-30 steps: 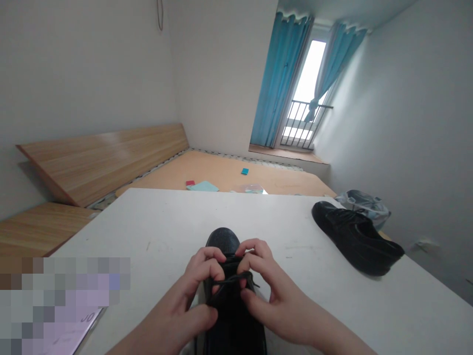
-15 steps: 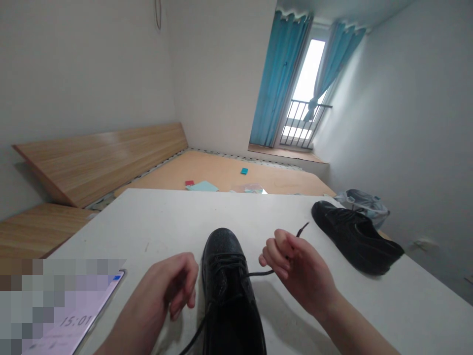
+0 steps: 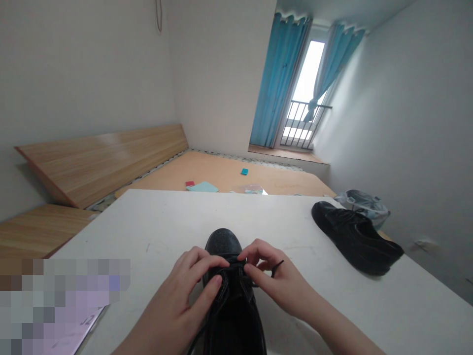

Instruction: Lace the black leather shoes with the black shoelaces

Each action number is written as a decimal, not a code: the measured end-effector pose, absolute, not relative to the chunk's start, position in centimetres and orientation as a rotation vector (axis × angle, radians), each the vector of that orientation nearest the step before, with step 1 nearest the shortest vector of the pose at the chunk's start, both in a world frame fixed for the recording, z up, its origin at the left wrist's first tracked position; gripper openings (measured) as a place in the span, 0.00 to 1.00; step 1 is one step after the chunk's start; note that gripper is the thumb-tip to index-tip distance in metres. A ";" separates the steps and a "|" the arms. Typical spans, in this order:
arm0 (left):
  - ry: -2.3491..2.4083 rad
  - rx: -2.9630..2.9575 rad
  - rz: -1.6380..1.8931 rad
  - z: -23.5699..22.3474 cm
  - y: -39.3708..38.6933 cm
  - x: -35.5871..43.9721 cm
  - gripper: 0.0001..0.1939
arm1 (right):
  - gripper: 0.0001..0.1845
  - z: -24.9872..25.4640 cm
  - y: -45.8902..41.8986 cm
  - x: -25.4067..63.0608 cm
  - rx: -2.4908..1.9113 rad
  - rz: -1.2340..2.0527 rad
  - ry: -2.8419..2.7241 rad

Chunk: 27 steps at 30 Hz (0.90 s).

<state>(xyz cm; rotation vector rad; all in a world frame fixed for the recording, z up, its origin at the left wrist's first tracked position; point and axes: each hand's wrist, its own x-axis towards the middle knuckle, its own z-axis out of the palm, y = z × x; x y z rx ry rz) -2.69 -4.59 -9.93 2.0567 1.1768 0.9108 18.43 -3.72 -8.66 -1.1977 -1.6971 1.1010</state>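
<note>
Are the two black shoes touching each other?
Apart. The head view shows bare white table between the near shoe and the far shoe.

Home bedroom, bare wooden bed frame [image 3: 221,172], blue curtains [image 3: 279,79], balcony door [image 3: 305,93]

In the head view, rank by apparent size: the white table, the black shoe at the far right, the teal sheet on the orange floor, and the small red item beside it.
Largest to smallest:
1. white table
2. far black shoe
3. teal sheet
4. red item
The sheet and red item lie farther away, so their true sizes are unsure.
</note>
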 end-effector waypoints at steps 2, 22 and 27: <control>1.155 2.037 0.929 -10.2 -4.5 -2.7 0.13 | 0.03 -8.6 -3.8 18.5 -1.203 1.097 -1.697; 1.195 1.989 0.883 -10.4 -4.7 -2.4 0.14 | 0.13 -8.9 -1.8 20.5 -1.309 0.890 -1.347; 1.172 1.965 0.903 -10.3 -4.8 -2.3 0.14 | 0.06 -8.5 -2.4 19.9 -1.329 0.983 -1.598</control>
